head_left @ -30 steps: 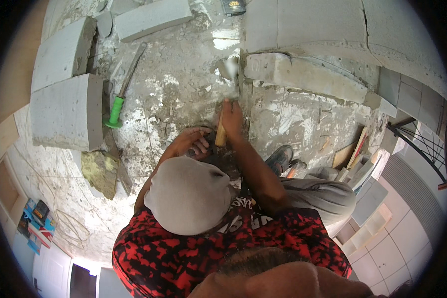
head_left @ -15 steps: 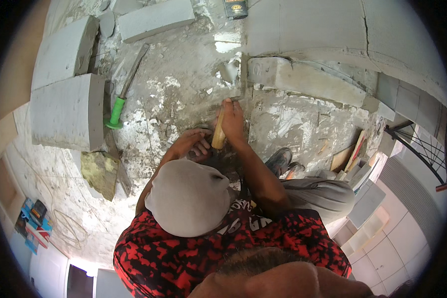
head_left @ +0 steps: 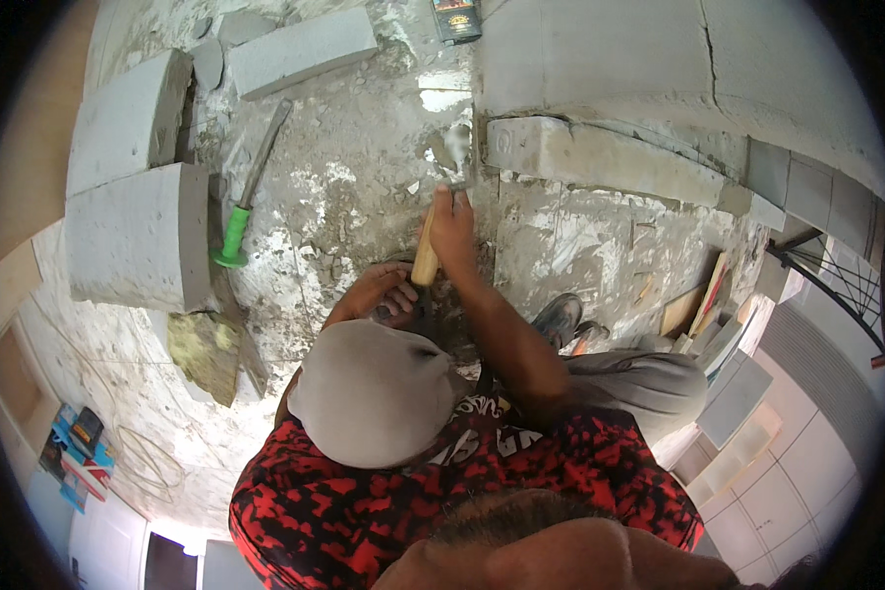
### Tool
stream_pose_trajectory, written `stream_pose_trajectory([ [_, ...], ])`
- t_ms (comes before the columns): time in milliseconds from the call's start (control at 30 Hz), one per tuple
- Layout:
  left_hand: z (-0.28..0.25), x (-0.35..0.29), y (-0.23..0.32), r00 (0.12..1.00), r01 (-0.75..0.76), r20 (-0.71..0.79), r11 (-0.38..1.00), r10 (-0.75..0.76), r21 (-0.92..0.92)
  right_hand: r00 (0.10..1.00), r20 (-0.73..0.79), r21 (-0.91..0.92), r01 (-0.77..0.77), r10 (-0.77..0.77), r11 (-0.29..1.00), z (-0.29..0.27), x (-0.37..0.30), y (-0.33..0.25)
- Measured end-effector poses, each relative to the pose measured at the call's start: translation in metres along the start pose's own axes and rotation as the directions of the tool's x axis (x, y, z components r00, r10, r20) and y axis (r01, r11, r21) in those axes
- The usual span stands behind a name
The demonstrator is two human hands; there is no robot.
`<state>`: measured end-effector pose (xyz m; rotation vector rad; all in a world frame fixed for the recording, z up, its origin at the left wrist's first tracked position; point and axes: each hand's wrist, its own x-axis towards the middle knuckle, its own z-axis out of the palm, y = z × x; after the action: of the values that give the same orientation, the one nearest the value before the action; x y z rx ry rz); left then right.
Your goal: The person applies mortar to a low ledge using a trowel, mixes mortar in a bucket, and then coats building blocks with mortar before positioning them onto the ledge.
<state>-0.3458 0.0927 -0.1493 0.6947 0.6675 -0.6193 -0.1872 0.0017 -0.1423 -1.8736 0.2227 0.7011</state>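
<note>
Wooden-handled trowel (head_left: 441, 211) in right hand (head_left: 452, 228) meets block edge (head_left: 600, 157).

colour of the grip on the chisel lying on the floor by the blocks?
Bright green grip on a grey metal chisel; it shows clearly in the head view.

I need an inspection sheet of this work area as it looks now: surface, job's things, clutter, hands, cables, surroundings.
Surface: rough floor, covered with grey mortar dust and crumbs.
Job's things: wooden-handled trowel, blade against a grey block at the wall foot.
Clutter: green-handled chisel, loose grey blocks, a small box, wood offcuts.
Hands: right hand grips the trowel handle; left hand low by the knee, contents hidden.
Cables: thin wire loop on the floor.
Surroundings: block wall, metal railing.
</note>
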Motion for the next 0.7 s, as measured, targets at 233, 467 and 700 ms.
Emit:
stream_pose_trajectory([
  [233,0.006,-0.006,0.008,0.999,-0.029,0.019,0.999,0.028,0.039,1.0,0.016,0.043,-0.012,0.011,0.999,0.003,0.034,-0.048],
  [467,0.004,-0.004,0.008,1.0,-0.017,0.012,0.996,0.016,0.082,0.982,0.188,0.082,-0.036,0.02,0.996,0.014,0.048,-0.028],
  [700,0.003,-0.002,0.006,0.999,-0.035,-0.001,0.995,0.036,0.09,0.913,-0.072,-0.328,0.358,-0.402,0.874,0.011,0.05,0.044],
])
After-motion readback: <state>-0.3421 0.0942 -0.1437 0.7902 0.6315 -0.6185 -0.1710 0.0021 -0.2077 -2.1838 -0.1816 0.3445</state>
